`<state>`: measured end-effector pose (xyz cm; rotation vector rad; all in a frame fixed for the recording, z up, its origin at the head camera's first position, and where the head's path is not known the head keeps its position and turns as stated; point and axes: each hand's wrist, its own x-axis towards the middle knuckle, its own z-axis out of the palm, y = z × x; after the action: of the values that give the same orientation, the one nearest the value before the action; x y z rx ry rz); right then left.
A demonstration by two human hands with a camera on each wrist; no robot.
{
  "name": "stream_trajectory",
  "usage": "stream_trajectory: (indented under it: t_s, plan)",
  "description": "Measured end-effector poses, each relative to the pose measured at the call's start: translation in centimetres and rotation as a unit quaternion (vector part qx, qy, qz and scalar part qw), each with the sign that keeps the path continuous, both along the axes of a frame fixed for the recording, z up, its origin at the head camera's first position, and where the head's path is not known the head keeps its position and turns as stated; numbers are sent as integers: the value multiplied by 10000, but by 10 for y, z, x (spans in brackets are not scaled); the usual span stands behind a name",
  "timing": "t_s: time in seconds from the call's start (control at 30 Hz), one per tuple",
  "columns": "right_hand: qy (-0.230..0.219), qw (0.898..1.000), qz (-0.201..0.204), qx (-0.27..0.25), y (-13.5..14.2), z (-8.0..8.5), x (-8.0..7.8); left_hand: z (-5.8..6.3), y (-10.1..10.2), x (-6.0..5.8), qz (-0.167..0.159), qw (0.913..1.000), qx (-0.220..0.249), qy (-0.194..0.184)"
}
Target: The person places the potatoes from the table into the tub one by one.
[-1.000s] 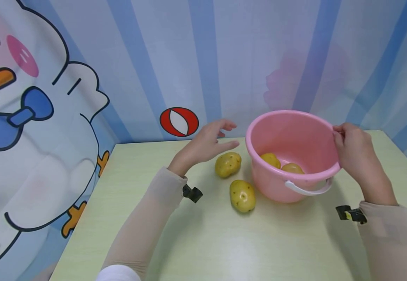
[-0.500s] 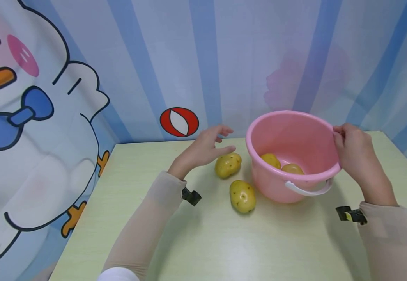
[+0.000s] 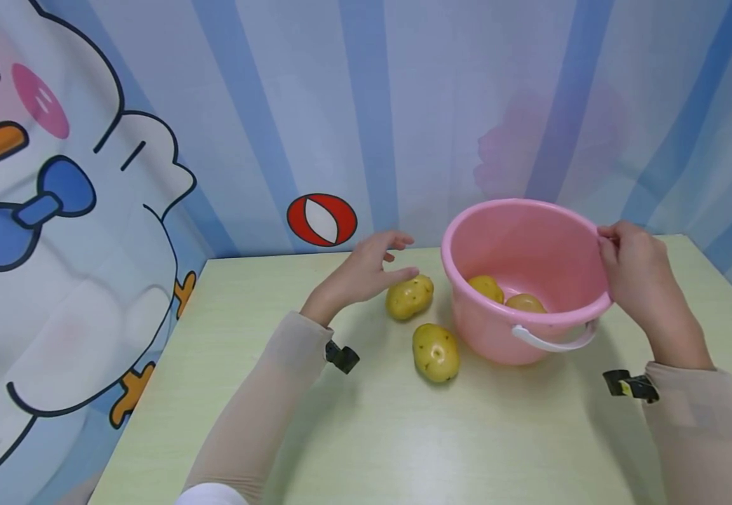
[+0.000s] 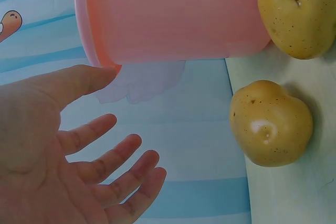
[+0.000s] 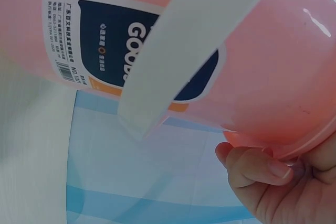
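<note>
My right hand (image 3: 640,277) grips the rim of a pink bucket (image 3: 492,337) on its right side; in the right wrist view its fingers curl round that rim. Two potatoes (image 3: 485,287) lie inside the bucket. My left hand (image 3: 362,270) hovers above and left of the back potato (image 3: 410,300), fingers spread and loosely bent. Nothing lies in that palm in the left wrist view, where the potato (image 4: 270,124) shows apart from the fingers. Another potato (image 3: 436,353) rests nearer me, just left of the bucket.
The bucket's white handle (image 3: 552,342) hangs down at its front. A pale wooden table (image 3: 378,435) carries everything. Behind it stands a blue striped backdrop (image 3: 429,105) with a printed cartoon duck (image 3: 76,280) at left. A printed label (image 5: 105,40) is on the bucket's side.
My left hand has shifted slightly down and left, closer over the back potato. The right hand, bucket and potatoes have stayed where they were.
</note>
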<state>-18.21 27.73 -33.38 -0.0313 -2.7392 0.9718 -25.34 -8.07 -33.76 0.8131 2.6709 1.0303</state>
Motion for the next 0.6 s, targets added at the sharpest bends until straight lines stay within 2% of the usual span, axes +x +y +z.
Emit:
stream_trajectory:
  t_s: [0.6]
  plan:
    - [-37, 10000, -30, -37, -1, 0, 1, -17, -4, 0, 83, 9998, -12, -162]
